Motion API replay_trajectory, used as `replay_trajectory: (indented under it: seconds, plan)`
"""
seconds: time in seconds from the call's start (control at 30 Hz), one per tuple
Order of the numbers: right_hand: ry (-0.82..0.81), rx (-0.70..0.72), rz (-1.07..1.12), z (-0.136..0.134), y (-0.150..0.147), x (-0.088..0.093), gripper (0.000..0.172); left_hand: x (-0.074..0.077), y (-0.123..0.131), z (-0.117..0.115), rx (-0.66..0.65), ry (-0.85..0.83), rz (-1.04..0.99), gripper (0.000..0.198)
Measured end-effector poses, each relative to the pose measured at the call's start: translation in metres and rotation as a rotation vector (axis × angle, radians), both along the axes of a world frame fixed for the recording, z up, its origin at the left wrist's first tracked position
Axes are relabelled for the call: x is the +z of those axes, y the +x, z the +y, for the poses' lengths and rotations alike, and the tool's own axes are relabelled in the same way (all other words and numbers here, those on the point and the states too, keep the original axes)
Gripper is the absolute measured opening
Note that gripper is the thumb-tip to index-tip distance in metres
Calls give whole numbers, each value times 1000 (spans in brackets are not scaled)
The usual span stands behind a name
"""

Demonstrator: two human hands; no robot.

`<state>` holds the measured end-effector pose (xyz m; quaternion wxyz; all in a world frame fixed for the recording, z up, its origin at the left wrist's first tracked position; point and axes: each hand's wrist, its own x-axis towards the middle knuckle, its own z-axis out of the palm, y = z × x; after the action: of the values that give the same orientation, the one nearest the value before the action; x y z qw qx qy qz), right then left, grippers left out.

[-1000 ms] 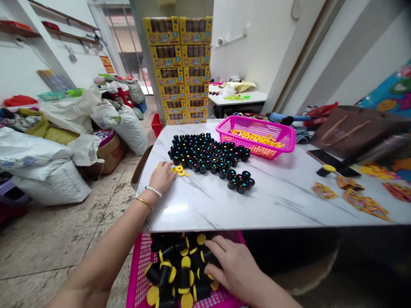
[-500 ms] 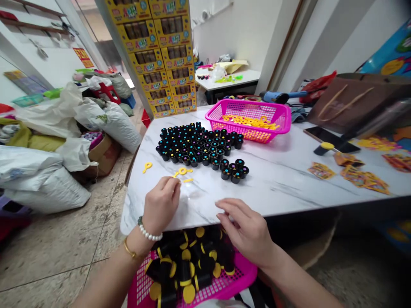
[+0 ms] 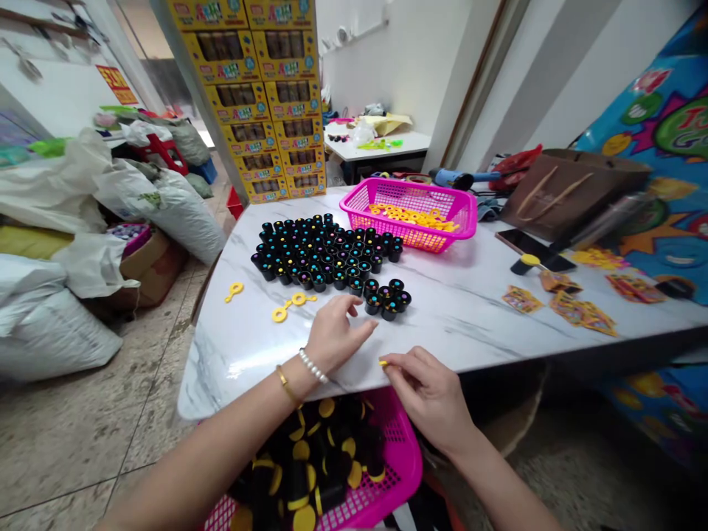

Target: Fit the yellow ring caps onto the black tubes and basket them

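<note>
My left hand (image 3: 336, 335) reaches over the white table with thumb and fingers apart and nothing in them. Its fingertips are close to a few black cups (image 3: 389, 304) with coloured dots inside, set at the near right of a larger cluster of such cups (image 3: 326, 254). Near the table's front edge, my right hand (image 3: 428, 394) pinches a small yellow plastic piece; only its tip (image 3: 383, 363) shows. Left of my left hand lie loose yellow ring-ended sticks (image 3: 280, 314), and another yellow ring-ended stick (image 3: 235, 288) lies further left.
Below the table edge, a pink basket (image 3: 406, 450) holds black tubes with yellow caps. Another pink basket (image 3: 464, 217), with yellow ring pieces, stands behind the cups. Stacked yellow boxes (image 3: 259, 103) rise at the back. Right are packets (image 3: 575, 310), a phone (image 3: 534, 249) and a brown bag (image 3: 575, 188).
My left hand has moved right from the loose yellow sticks towards the cups, and its fingers have opened. A yellow tip now shows in my right hand. The view has shifted somewhat right.
</note>
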<state>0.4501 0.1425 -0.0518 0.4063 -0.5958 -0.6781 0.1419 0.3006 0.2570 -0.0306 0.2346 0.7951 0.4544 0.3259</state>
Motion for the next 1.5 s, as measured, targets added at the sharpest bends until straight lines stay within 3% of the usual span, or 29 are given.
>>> replay_trajectory:
  seconds: [0.13,0.23,0.4,0.5,0.63,0.77,0.9,1.0,1.23,1.43,1.5]
  plan:
    - [-31,8,67,-6,0,-3,11,-13,26,20,39,54,82,39]
    - [-11,24,102,-8,0,-4,17,-16,32,23,60,49,71,33]
    - [-57,69,215,-5,10,-2,31,-7,4,6,42,57,-23,22]
    - [-124,81,282,1,15,1,30,-3,-22,-15,22,-65,-10,24]
    - [-275,90,399,13,8,8,27,-11,-42,-35,37,-188,0,27]
    - [-469,123,577,34,-11,19,31,-19,-42,-36,-1,-92,-49,29]
    - [-310,149,532,63,-26,19,19,-21,-41,-34,-28,-64,-49,24]
    - [-366,154,579,77,-30,13,22,-21,-42,-34,-20,-83,-39,26]
    - [-547,123,664,74,-31,11,33,-11,-44,-32,-86,-104,-18,24]
    - [-501,94,628,72,-37,13,29,-5,-47,-23,-131,-356,-89,23]
    - [-488,89,635,70,-39,13,29,-7,-46,-26,-115,-358,-97,21]
